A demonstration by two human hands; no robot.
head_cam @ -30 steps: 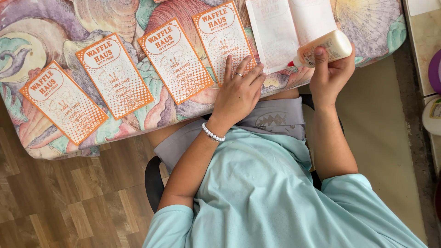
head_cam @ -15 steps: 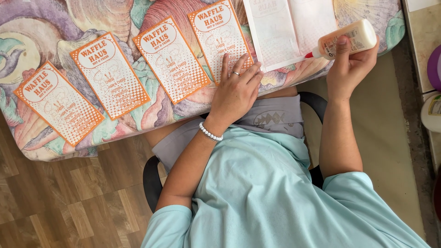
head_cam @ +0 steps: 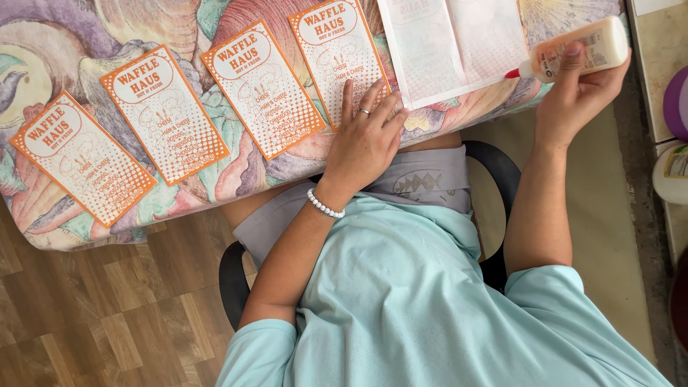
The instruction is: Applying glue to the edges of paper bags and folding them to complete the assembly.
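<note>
Cloth with big swirly pastel shapes (head_cam: 179,29) is covering the tabletop, above a brown wood floor (head_cam: 93,322). Four orange and white paper cards (head_cam: 261,89) are lying in a row on it, beside a plain white sheet (head_cam: 451,46). The left hand (head_cam: 365,140) is resting flat, fingers spread, touching the nearest card. The right hand (head_cam: 584,89) is gripping a cream glue bottle with a red tip (head_cam: 573,50), fingers wrapped around it, over the tabletop edge.
</note>
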